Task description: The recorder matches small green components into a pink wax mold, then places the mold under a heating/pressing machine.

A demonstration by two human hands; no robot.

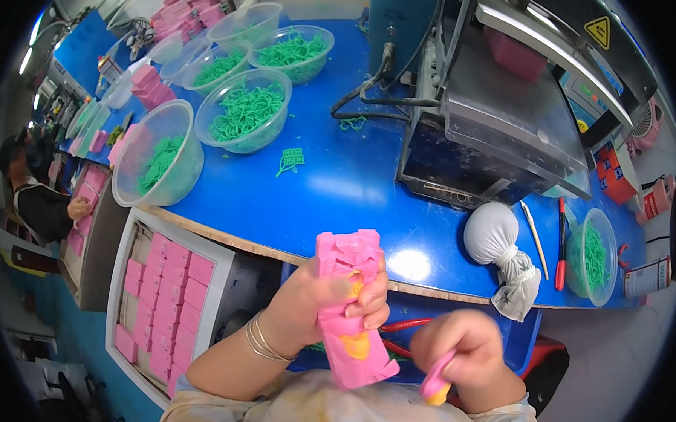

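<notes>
Pink block [342, 324] within left fingers [375, 294]

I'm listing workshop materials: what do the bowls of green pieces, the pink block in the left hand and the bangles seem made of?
Bowls: likely thin, smooth plastic; the walls are see-through.
Pink block: perhaps wax or rubber, fairly matte; evenly coloured with soft edges, though the look leaves it open.
Bangles: probably polished metal; thin, glinting rings.

Matt pink block [339, 326], glossy tabletop [338, 207], plastic bowl [182, 180]
</notes>
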